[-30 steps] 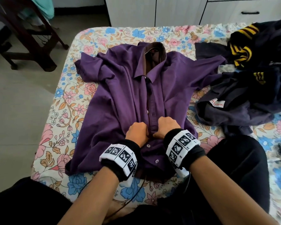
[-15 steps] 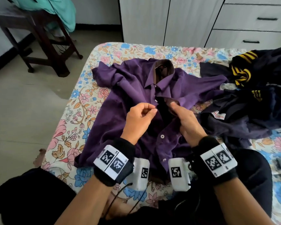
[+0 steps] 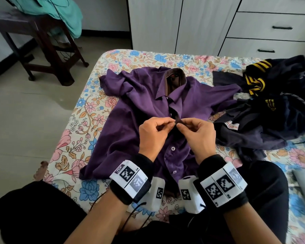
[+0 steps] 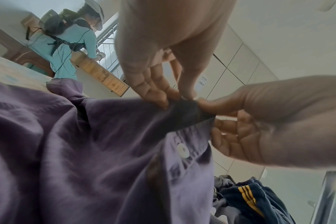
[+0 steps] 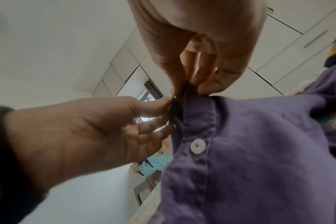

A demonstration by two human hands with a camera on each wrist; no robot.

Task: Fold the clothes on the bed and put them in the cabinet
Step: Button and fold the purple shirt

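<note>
Purple shirt (image 3: 134, 120) is spread face-up on the floral bedsheet (image 3: 88, 110), collar toward the white cabinet (image 3: 192, 23). Soft, slightly crinkly woven fabric, brownish collar lining, small round pale buttons (image 5: 197, 146) down the front strip. Left hand (image 3: 153, 136) and right hand (image 3: 199, 136) each pinch the front strip between thumb and fingertips, right next to each other, lifting it a bit off the bed. The dark navy clothes pile (image 3: 271, 110) on the right has yellow stripes and a small white tag with red print, too small to read. Both wrists wear black bands with square black-and-white code markers. A dark wooden stool (image 3: 42, 50) with teal cloth on it stands off to the left.
</note>
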